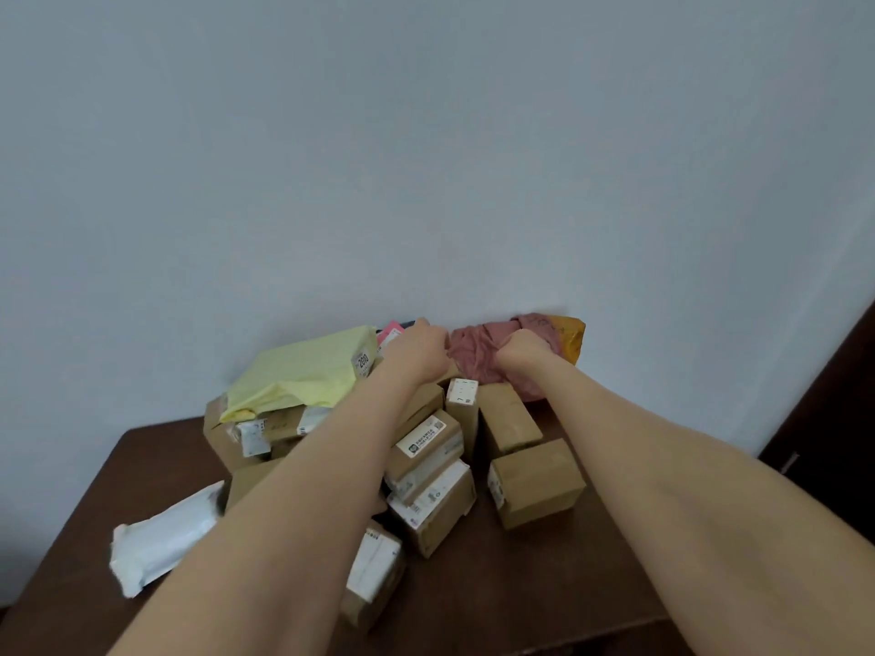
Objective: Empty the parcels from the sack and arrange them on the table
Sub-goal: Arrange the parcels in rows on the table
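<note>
Item: crumpled dusty-pink cloth sack [473, 355], at the table's far edge against the wall; left hand [421, 352] and right hand [523, 355] both clench its fabric.
Item: heaped brown cardboard parcels [535, 482] on the dark wooden table [544, 575].
Risk: a hard tug could topple the pile and send boxes off the edge.

The pink cloth sack [473, 355] lies bunched at the far edge of the brown desk [544, 589], with an orange parcel [572, 338] at its right end. In front of it, labelled cardboard boxes [537, 485] lie in a loose heap. A pale yellow mailer bag [303, 371] lies on top of the heap at the left. A white padded mailer [161, 537] lies flat at the near left.
</note>
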The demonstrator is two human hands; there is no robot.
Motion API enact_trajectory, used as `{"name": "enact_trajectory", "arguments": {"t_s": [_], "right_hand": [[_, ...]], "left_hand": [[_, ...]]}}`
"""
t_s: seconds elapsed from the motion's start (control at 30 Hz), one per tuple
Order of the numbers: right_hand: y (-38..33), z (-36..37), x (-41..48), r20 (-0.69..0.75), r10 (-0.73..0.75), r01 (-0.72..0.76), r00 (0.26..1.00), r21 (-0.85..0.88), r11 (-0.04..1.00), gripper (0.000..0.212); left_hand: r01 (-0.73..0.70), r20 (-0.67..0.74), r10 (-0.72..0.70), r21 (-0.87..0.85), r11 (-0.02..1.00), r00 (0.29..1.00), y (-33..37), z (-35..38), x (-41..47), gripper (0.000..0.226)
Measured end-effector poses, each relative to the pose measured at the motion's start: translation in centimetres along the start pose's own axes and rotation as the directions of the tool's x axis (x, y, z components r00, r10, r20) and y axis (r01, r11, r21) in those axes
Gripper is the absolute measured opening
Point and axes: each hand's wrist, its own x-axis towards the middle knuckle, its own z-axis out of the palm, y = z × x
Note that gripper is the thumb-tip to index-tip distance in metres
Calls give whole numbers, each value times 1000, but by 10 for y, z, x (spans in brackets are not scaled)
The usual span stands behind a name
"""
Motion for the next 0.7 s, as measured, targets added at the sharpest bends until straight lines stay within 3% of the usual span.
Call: {"name": "enact_trajectory", "arguments": {"t_s": [0.17, 0.43, 0.6, 0.7], "right_hand": [[-20, 5, -43, 48, -102, 104, 994, -49, 993, 27], [-72, 32, -81, 123, -228, 245, 966, -150, 958, 15], [-109, 53, -93, 99, -266, 276, 959, -109, 955, 20], [-134, 72, -91, 55, -246, 246, 968, 1, 969, 32]], "left_hand": [[67, -67, -66, 7, 998, 996, -17, -9, -45, 31], [188, -37, -188, -7, 982, 982, -65, -37, -100, 37], [245, -70, -244, 4, 970, 967, -115, -54, -118, 38], [263, -73, -262, 4, 965, 962, -148, -62, -121, 38]]}}
